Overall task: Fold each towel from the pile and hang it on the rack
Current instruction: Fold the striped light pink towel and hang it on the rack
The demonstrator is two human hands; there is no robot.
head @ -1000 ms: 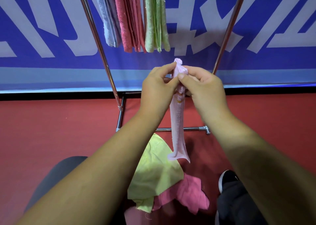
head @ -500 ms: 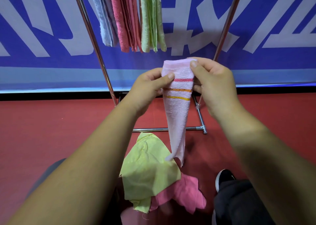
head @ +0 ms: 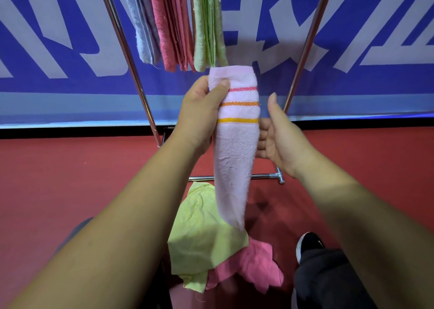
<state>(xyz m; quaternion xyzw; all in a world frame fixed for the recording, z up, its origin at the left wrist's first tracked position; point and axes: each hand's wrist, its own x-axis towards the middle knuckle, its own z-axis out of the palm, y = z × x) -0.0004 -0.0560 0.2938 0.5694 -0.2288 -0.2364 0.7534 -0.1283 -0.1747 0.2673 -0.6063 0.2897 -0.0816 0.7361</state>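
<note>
A pale pink towel [head: 236, 149] with pink, orange and yellow stripes hangs folded lengthwise in front of me. My left hand [head: 199, 114] pinches its top left corner, thumb on the front. My right hand [head: 274, 135] is beside the towel's right edge at mid height, thumb up and clear of the cloth; its fingertips are hidden behind the towel. Below lies the pile: a yellow-green towel [head: 202, 236] over a bright pink towel [head: 253, 266]. On the metal rack [head: 131, 57] hang a blue towel [head: 143, 27], a red-pink towel [head: 169, 24] and a green towel [head: 209, 24].
The rack's slanted right pole [head: 305, 48] and low crossbar [head: 265, 175] stand on a red floor [head: 58, 179]. A blue and white banner [head: 352, 38] covers the wall behind. My black shoe [head: 307, 245] and dark trouser leg are at the lower right.
The bunched towel has been spread into a flat folded strip and raised. My right hand let go of its top corner and dropped down beside its right edge; my left hand keeps its hold.
</note>
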